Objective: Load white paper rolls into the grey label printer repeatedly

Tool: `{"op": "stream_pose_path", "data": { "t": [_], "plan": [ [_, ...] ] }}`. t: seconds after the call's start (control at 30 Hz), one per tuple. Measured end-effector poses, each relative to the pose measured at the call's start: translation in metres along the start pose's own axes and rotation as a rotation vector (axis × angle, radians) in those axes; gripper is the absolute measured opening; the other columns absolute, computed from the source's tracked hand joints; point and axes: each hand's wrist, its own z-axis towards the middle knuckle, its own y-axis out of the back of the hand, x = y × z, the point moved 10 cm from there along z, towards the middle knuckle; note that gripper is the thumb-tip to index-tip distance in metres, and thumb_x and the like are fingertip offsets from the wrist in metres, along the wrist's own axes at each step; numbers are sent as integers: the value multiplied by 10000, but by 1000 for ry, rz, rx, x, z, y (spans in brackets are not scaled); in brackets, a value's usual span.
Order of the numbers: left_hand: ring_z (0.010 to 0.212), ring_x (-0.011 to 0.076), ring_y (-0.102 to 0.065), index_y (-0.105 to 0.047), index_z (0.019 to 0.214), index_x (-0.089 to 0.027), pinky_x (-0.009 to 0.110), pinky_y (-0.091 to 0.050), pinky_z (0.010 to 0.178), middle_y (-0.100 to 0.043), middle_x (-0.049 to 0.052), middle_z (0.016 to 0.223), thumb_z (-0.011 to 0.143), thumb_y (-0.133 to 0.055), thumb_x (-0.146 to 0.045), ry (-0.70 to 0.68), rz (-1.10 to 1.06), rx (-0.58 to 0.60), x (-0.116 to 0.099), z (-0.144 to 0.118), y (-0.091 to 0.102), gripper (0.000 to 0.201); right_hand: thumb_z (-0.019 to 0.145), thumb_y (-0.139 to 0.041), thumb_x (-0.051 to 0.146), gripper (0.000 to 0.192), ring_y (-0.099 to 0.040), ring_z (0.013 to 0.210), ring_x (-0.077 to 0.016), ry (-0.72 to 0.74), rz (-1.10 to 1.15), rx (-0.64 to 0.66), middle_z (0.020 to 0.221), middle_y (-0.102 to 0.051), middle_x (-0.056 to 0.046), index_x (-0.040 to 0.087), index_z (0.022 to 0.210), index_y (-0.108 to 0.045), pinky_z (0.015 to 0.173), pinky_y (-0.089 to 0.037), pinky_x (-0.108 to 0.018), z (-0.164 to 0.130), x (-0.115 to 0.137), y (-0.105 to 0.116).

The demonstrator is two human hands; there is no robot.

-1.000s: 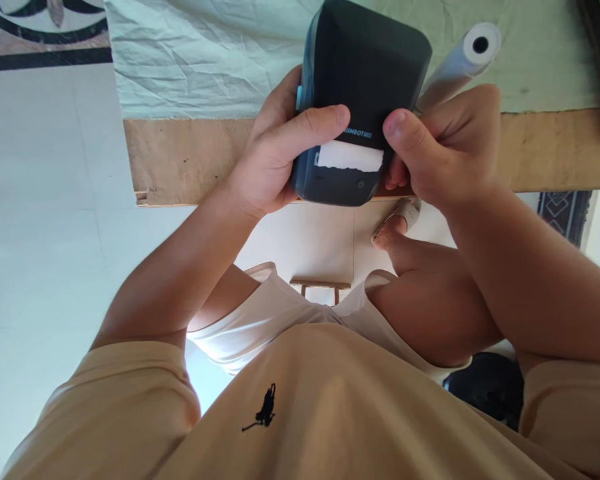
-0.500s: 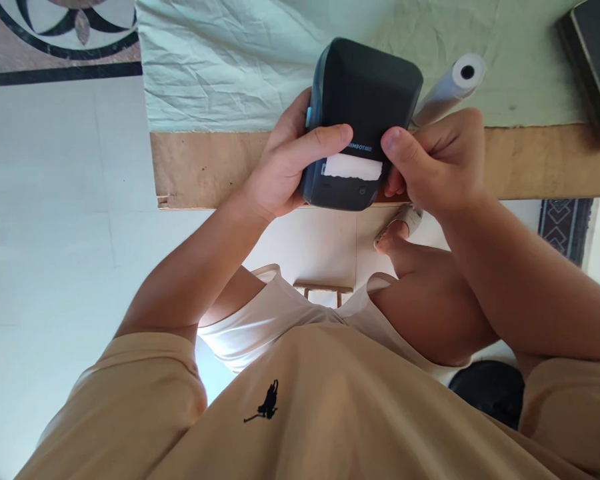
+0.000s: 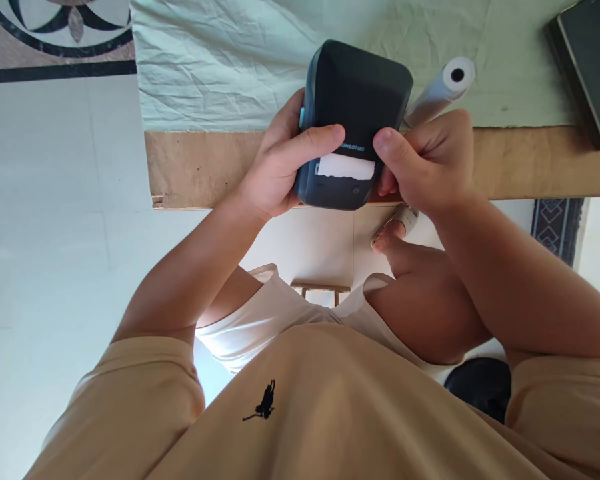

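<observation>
Wooden table (image 3: 195,167), bare along its near edge, overlaid farther back with a creased pale green cloth (image 3: 220,73). White paper roll (image 3: 437,93) lying on the cloth, hollow core facing the viewer; dark flat book-like item (image 3: 587,63) at the table's far right corner. Beneath: white tiled floor (image 3: 45,220) with a dark-lined inlay pattern (image 3: 55,27), and a patterned rug edge (image 3: 555,220) at right.

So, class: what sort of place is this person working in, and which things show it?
Probably a room at home: a tiled floor with a patterned inlay, a rug, and a cloth-covered wooden table.
</observation>
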Motion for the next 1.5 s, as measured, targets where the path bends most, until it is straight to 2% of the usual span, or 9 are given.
{"op": "stream_pose_path", "data": {
  "t": [0.2,0.4,0.63,0.9,1.23,1.5],
  "plan": [
    [660,170,-523,-513,838,-254,297,-371,549,-576,14,721,656,-558,-282,9,43,-14,3,1,5,189,697,-381,570,562,-339,367,59,0,-11,-3,378,-396,3,69,469,-494,345,-206,-55,1,-1,1],
    [599,118,-466,-521,791,-264,295,-372,534,-520,6,688,680,-527,-231,-17,25,25,-1,2,1,116,687,-389,581,579,-370,383,49,-9,-28,20,422,-446,-16,55,473,-503,351,-244,-53,1,-1,0],
    [624,91,-531,-486,874,-210,227,-392,551,-476,-7,709,719,-451,-163,18,72,-20,-2,-1,-1,165,704,-354,580,613,-383,426,76,-27,-33,15,438,-448,-15,31,470,-493,395,-269,-4,2,-3,-2],
    [584,99,-535,-489,818,-226,227,-394,512,-499,-13,681,677,-507,-167,33,6,-29,-2,0,2,153,687,-355,612,637,-388,415,66,-49,-57,24,440,-455,-25,31,476,-509,382,-261,-15,2,-4,-1],
    [668,156,-586,-534,866,-205,262,-395,614,-563,3,708,701,-478,-153,43,35,-67,0,-2,3,182,678,-350,628,638,-373,389,54,-21,-51,15,419,-443,-20,44,466,-497,360,-230,-48,3,0,0],
    [548,105,-516,-518,778,-220,229,-370,521,-515,-19,636,680,-514,-167,20,11,-52,-3,-4,0,111,683,-369,611,615,-334,344,37,1,-45,26,365,-383,-15,47,473,-500,338,-208,-99,2,4,0]
  ]
}}
